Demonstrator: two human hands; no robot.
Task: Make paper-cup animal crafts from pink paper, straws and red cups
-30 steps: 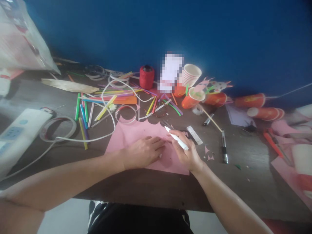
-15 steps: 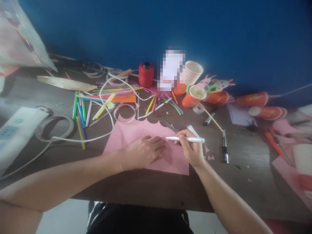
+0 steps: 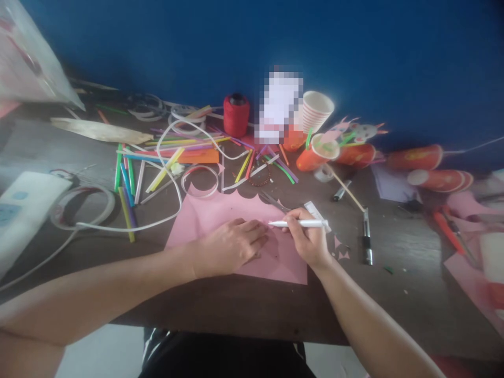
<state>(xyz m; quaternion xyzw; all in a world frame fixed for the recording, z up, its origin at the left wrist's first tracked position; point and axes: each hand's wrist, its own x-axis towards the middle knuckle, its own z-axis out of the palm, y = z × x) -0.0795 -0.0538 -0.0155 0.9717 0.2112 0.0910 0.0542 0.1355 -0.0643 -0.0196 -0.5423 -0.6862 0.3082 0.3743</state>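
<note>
A pink sheet of paper [image 3: 220, 205] with a scalloped far edge lies on the dark table in front of me. My left hand [image 3: 234, 244] rests on top of it, palm down, fingers slightly bent and pressing the sheet; nothing shows in its grasp. In my right hand [image 3: 309, 239] a white marker pen [image 3: 303, 223] is pinched between thumb and fingers. Its tip points left, close to the left fingertips and over the paper. Whether the tip touches the paper I cannot tell. Small pink offcuts [image 3: 343, 255] lie right of my right hand.
Behind the paper are coloured straws [image 3: 169, 168], a tape roll [image 3: 200, 181] and a red thread spool [image 3: 236, 116]. A white cable [image 3: 157, 226] curves to a power strip [image 3: 33, 210]. Orange paper cups [image 3: 317, 152] stand and lie at back right, with a black-and-silver pen [image 3: 367, 236] nearer.
The whole view has shifted slightly. Both hands keep nearly the same place on the paper, and the marker pen stays in my right hand.
</note>
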